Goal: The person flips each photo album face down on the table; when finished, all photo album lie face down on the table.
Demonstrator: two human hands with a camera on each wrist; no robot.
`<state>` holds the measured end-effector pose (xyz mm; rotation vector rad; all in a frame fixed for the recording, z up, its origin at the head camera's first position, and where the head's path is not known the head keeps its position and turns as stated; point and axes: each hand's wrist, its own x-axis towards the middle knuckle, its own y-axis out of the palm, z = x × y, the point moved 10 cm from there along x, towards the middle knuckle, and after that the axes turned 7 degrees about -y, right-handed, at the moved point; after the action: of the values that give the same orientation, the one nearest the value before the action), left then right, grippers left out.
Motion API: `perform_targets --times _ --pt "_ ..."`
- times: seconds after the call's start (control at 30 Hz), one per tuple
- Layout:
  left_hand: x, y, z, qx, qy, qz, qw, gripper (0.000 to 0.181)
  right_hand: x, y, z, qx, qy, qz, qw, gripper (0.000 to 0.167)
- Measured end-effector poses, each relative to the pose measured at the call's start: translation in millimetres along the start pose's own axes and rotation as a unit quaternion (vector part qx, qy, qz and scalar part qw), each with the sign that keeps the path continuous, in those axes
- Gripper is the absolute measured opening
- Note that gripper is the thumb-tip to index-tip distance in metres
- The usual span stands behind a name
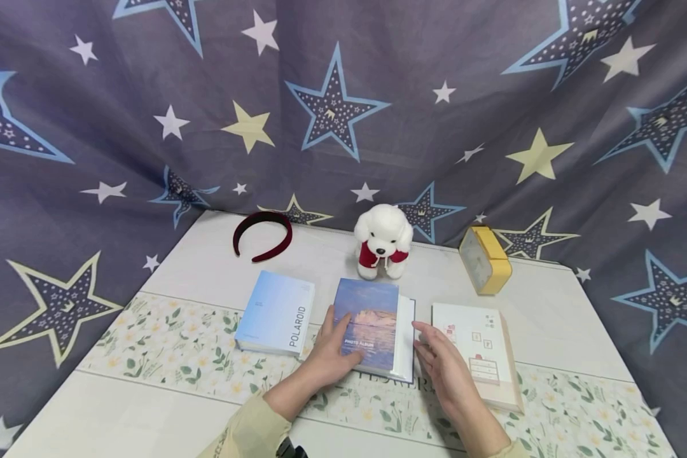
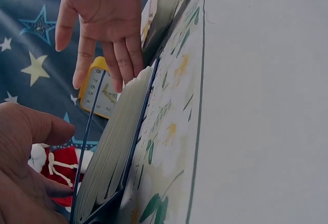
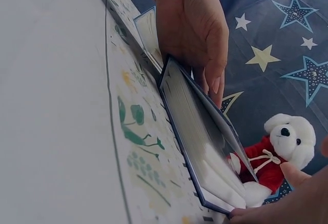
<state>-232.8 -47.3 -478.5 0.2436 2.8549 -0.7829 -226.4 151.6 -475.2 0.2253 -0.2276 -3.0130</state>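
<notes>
A photo album (image 1: 372, 299) with a seascape cover lies in the middle of the table. Its front cover stands a little raised off the pages, which show edge-on in the left wrist view. My left hand (image 1: 327, 357) touches the cover from the left, fingers spread. By the album's right edge is my right hand (image 1: 443, 366), its fingers loosely extended and holding nothing. In the right wrist view a right fingertip is close to the lower corner of the album (image 3: 177, 108); whether it touches cannot be told. Left of the album lies a blue POLAROID album (image 1: 275, 308).
A book with a drawn cabinet (image 1: 469, 331) lies to the right, near my right hand. Behind stand a white toy dog (image 1: 382, 235) in red and a yellow clock (image 1: 483, 261). A dark red headband (image 1: 263, 219) lies back left. A starred curtain (image 1: 343, 178) hangs behind the table.
</notes>
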Motion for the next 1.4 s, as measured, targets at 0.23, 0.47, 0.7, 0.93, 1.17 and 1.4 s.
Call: perform_targets --times 0.23,0.47,0.7,0.93,1.17,1.4 --pt "-1.8 -1.5 0.3 -0.002 0.001 -0.004 1.0 0.079 -0.2 2.9 0.3 0.002 -0.009 0.002 1.0 0.058" --pt "-1.9 -1.3 -0.5 -0.011 0.003 -0.005 0.9999 0.079 -1.4 2.1 2.3 0.0 -0.006 -0.008 0.9999 0.061" --pt "-1.4 -0.3 -0.4 -0.011 0.003 -0.006 0.9999 0.079 -3.2 0.6 9.1 0.027 -0.018 -0.022 0.9992 0.061" --pt "-1.4 0.6 -1.5 -0.001 0.007 -0.013 0.9999 0.081 -3.7 -1.4 14.0 0.033 -0.032 -0.039 0.9982 0.059" --pt "-0.7 1.6 -0.4 -0.011 -0.006 -0.019 0.9997 0.083 -2.9 -1.8 18.9 0.016 -0.054 -0.059 0.9966 0.055" --pt "0.8 6.3 0.2 -0.017 -0.009 -0.013 0.9997 0.08 -2.3 -2.8 16.5 0.038 -0.041 -0.078 0.9954 0.078"
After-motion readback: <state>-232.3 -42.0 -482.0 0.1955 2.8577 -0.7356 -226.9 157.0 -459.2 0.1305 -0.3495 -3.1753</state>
